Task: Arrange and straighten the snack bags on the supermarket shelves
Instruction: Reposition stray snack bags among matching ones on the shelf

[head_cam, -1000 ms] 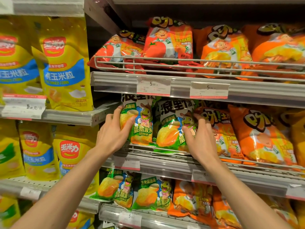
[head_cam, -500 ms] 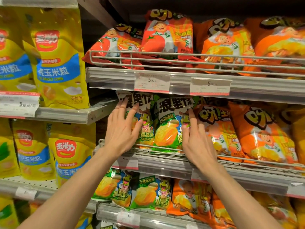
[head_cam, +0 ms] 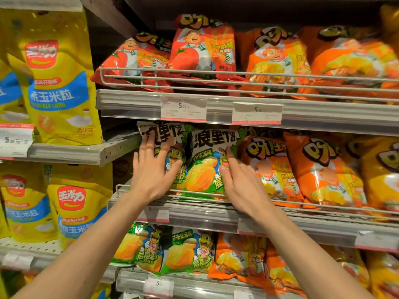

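Both hands are flat on the two green chip bags on the middle shelf (head_cam: 203, 214), standing just behind the wire rail (head_cam: 194, 193). The left hand (head_cam: 151, 175) has its fingers (head_cam: 149, 140) spread open over the left green bag (head_cam: 172, 152), palm pressing and not gripping. The right hand (head_cam: 241, 184) rests open on the right green bag (head_cam: 205, 167), fingers loosely together, beside the orange bags (head_cam: 269, 169).

These look like puffy, air-filled foil bags, so I'd guess super light, squishy and kinda slippery, with crushable chips inside. Best bet is nudging with flat palms or pinching the top seam or side edges, not squeezing the middle.
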